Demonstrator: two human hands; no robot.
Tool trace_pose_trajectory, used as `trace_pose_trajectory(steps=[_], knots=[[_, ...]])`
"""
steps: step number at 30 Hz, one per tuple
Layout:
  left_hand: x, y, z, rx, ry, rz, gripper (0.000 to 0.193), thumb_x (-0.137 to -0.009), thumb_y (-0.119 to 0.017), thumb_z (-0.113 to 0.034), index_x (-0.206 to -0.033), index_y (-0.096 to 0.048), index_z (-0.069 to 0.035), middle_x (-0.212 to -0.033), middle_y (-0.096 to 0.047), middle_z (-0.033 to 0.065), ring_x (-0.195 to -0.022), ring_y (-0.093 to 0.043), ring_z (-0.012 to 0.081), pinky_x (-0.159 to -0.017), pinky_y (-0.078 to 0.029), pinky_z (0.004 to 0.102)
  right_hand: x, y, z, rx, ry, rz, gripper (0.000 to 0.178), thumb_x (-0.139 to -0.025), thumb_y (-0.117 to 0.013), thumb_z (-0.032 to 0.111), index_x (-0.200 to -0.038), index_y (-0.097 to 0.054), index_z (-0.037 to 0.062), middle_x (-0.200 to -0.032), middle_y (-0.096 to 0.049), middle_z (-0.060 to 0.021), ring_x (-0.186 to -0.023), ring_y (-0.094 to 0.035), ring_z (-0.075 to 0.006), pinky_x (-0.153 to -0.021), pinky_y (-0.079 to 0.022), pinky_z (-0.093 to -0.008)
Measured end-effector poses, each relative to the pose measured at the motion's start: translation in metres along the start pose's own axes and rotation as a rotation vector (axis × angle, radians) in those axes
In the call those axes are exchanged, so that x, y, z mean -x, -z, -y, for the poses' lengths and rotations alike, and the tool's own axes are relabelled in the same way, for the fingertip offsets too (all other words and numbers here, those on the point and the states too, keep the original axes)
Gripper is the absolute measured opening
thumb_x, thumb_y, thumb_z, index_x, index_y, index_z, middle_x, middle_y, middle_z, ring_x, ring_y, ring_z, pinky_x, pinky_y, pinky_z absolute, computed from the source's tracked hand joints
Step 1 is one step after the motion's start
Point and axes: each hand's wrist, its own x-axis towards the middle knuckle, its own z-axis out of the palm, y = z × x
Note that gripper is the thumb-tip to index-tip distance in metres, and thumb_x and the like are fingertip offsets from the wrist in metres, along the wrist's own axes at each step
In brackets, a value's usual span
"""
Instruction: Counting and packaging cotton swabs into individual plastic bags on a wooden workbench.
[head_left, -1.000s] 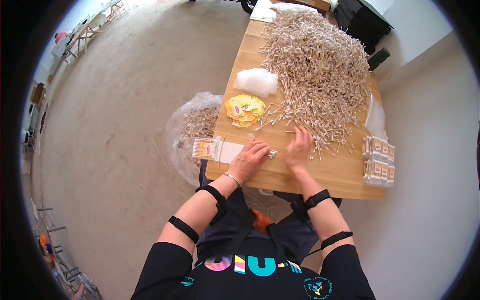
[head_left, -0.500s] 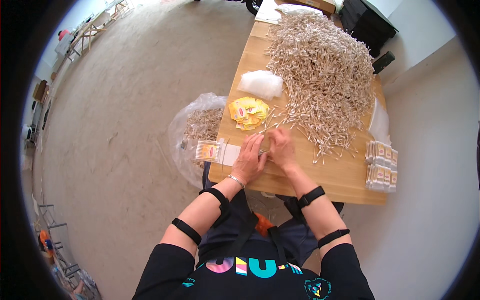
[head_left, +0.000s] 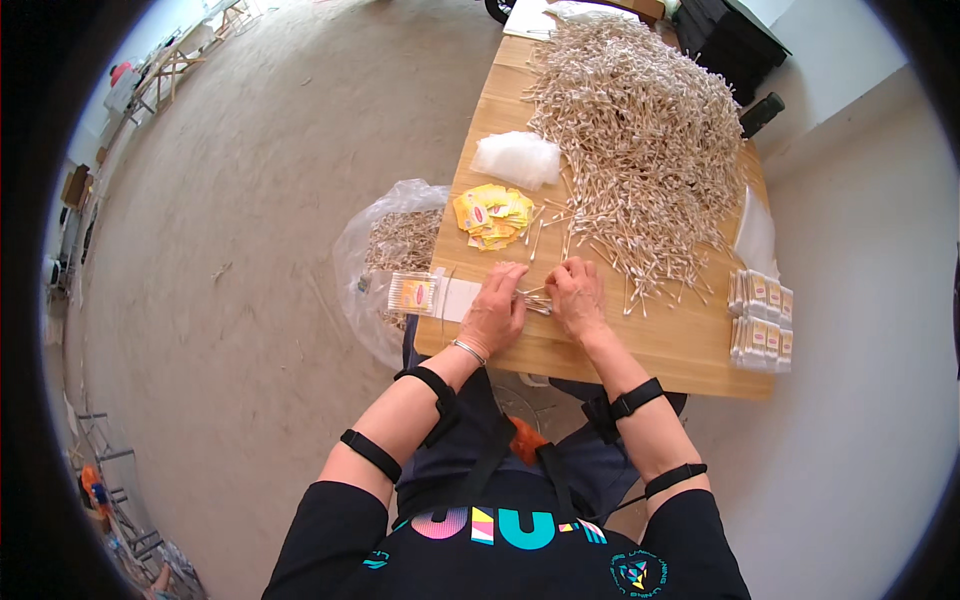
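Several loose cotton swabs (head_left: 537, 301) lie in a small bunch between my hands at the table's near edge. My left hand (head_left: 494, 308) is closed over their left ends, its fingers bent. Against the bunch's right side, my right hand (head_left: 577, 298) has its fingers pinched together at the swabs; the fingertips are partly hidden. Left of my left hand is a flat white strip (head_left: 459, 299). Beside it, at the table's left edge, sits a clear pack of swabs with a yellow card (head_left: 411, 293).
A large heap of cotton swabs (head_left: 640, 140) covers the table's far right. Left of it are yellow cards (head_left: 492, 216) and clear plastic bags (head_left: 516, 160). Finished-looking packs (head_left: 761, 320) stand stacked at the right edge. A plastic sack of swabs (head_left: 402, 245) is left of the table.
My right hand has shifted slightly right and stilled from a blur, leaving a wider gap where the swabs now show. My left hand stays nearly in place.
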Motion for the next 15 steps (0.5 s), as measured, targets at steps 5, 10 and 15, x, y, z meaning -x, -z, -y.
trace_pose_trajectory(steps=[5,10,15], knots=[[0.001,-0.003,0.007,0.118,0.059,-0.053,0.038,-0.079,-0.055,0.0,-0.117,-0.052,-0.001,-0.119,-0.054,0.0204,-0.118,-0.047,0.037,-0.102,-0.036,0.0428,0.021,-0.002,0.0,-0.116,-0.085,-0.077,0.012,-0.079,-0.061,0.013,-0.089,-0.066,0.0121,-0.1,-0.055,-0.0036,-0.098,-0.049,-0.025,-0.084,-0.04,-0.0386],[0.0,-0.001,0.001,0.027,-0.033,-0.037,0.029,-0.08,-0.057,-0.002,-0.109,-0.058,-0.002,-0.117,-0.057,0.0162,-0.116,-0.05,0.0335,-0.103,-0.036,0.0421,0.024,0.003,-0.014,-0.078,-0.108,-0.06,0.023,-0.08,-0.059,0.013,-0.101,-0.066,0.0125,-0.106,-0.054,-0.0028,-0.103,-0.047,-0.0256,-0.087,-0.039,-0.0414],[0.002,-0.001,0.0,-0.05,-0.167,0.116,0.02,-0.08,-0.062,-0.007,-0.099,-0.063,-0.003,-0.11,-0.062,0.0123,-0.114,-0.053,0.0288,-0.105,-0.034,0.0435,0.021,0.004,-0.035,0.002,-0.334,-0.212,0.032,-0.081,-0.055,0.01,-0.113,-0.06,0.0093,-0.114,-0.051,-0.0087,-0.107,-0.046,-0.0287,-0.095,-0.036,-0.0411]])
